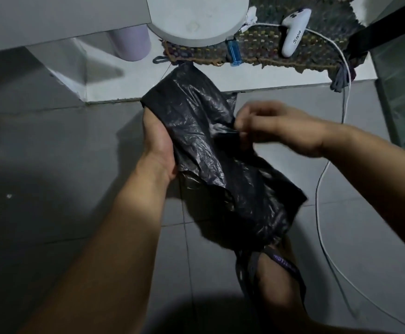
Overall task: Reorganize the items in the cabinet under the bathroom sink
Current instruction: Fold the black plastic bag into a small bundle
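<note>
Black bag (211,150) held up over the tiled floor (76,165), in front of the step where a mat (281,49), lighter (233,52) and white controller (295,30) lie. Left hand (158,143) closed along the bag's left edge, right hand (276,128) pinching the film at mid-right. Probably flattening or folding it: best to keep the left side anchored, draw the right pinch outward to pull wrinkles flat, and go gently, since thin film tears.
</note>
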